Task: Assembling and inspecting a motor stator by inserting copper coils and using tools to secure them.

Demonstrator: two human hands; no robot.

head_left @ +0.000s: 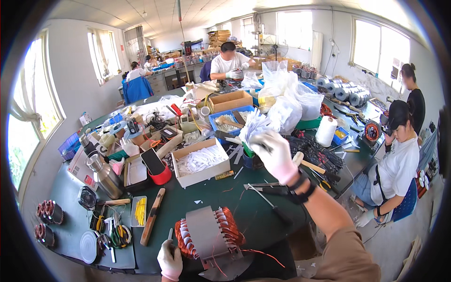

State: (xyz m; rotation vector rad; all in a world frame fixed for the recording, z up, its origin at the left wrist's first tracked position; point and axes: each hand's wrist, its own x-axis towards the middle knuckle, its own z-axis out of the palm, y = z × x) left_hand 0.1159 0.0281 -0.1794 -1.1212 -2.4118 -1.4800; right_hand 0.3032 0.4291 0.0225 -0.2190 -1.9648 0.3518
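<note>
Both of my hands wear white gloves. My left hand (169, 261) is closed around a slim greyish stick (170, 233) that points up, just left of a motor stator. The stator (206, 235) has a grey metal core, copper windings and white insulation pieces along its ends; loose red wires (265, 255) trail from it. My right hand (273, 157) is raised over the middle of the table, fingers curled at a bunch of white strips (253, 124) standing in a holder. Its fingertips blend into the strips, so what they pinch is hidden.
Around lie a carton of white pieces (199, 162), a wooden stick (152, 216), a screwdriver (277, 211), pliers (121, 235), a steel flask (104, 176) and a pile of dark sleeves (310, 152). One person (397, 160) sits at right; another (229, 63) works across the table.
</note>
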